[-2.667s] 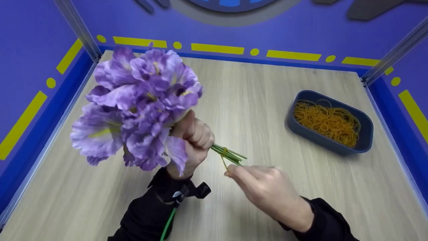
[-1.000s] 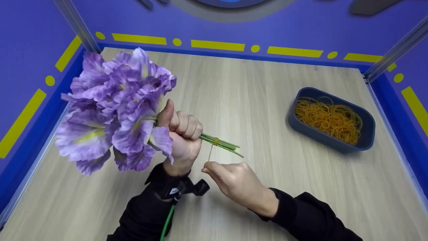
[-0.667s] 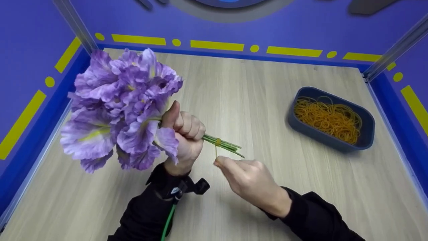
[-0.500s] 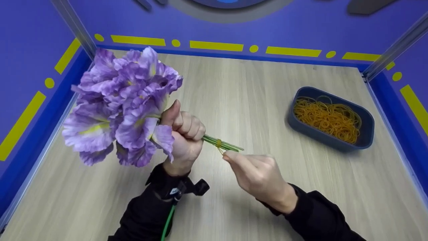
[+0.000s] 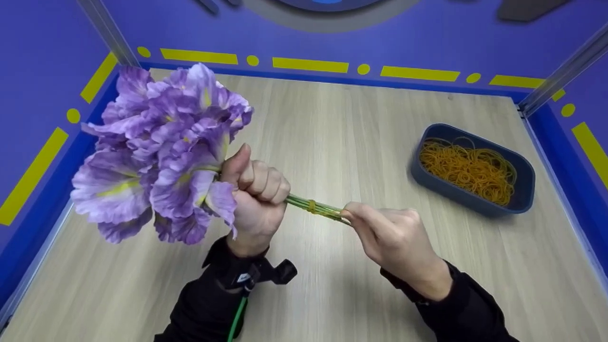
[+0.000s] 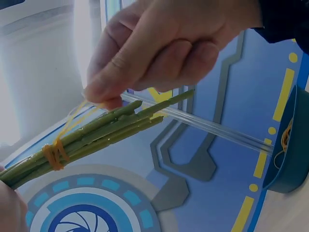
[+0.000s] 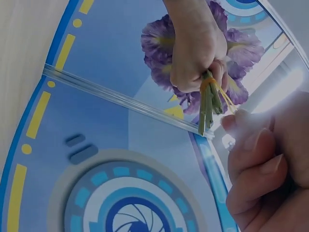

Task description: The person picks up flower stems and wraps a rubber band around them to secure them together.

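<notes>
Taking 12 o'clock as the far wall (image 5: 308, 45), the flowers (image 5: 161, 152) are held above the table, their purple heads just beside the left hand (image 5: 259, 204), between its 9 and 10. That hand is a full fist round the stems (image 6: 111, 128), thumb up against the base of the blooms. The stems come out of the fist's other side between 3 and 4, so the bunch's long axis runs from about half past nine to half past three, heads left, cut ends right. The band (image 6: 57, 153) is wrapped round the stems between the fist and the cut ends, and a stretched loop of it reaches to the right hand (image 5: 396, 242), which sits between 3 and 4 of the left hand. Its thumb and forefinger pinch that loop, the other fingers curled in; the right wrist view shows its fingertips just beside the stem tips, with a slight gap. The tub (image 5: 451, 191) of bands (image 5: 468, 171) stands between 1 and 2 of the right hand, well apart from it and near the table's 3 o'clock edge. Table (image 5: 342, 142) stretches from the hands up to the far wall, while the heads overlap the left edge in the head view.
</notes>
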### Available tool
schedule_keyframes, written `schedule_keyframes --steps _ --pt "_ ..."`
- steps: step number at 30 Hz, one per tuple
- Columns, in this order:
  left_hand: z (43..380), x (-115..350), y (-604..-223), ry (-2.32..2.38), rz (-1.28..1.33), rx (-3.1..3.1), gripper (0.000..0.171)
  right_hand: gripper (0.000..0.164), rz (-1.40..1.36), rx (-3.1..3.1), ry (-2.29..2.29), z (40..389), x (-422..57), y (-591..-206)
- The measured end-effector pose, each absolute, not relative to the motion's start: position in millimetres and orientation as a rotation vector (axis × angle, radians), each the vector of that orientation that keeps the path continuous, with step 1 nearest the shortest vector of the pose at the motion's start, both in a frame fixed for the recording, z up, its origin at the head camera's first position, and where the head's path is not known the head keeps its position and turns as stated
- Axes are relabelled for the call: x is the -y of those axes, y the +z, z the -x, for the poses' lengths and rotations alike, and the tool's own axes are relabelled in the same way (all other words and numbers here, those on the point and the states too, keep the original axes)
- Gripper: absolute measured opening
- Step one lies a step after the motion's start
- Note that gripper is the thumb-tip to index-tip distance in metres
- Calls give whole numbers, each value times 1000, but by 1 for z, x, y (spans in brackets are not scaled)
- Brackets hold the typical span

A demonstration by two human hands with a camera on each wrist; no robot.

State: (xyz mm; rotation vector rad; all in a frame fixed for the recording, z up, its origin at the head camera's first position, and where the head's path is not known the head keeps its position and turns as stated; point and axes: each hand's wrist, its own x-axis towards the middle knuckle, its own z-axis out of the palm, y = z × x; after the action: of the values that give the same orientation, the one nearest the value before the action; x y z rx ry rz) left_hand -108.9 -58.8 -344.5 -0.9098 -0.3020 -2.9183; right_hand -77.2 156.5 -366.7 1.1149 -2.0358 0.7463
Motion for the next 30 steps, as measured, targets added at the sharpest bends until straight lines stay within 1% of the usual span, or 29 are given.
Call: schedule_keyframes --steps 6,15,30 --pt "107 62 -342 -2977 827 166 57 22 -1110 2104 765 78 -164 -363" --pt "110 64 -342 -3033 735 48 57 23 -1053 2225 774 75 -170 -360" --pt "112 67 -343 -3065 685 -55 57 24 -1048 2274 770 81 -176 -358"
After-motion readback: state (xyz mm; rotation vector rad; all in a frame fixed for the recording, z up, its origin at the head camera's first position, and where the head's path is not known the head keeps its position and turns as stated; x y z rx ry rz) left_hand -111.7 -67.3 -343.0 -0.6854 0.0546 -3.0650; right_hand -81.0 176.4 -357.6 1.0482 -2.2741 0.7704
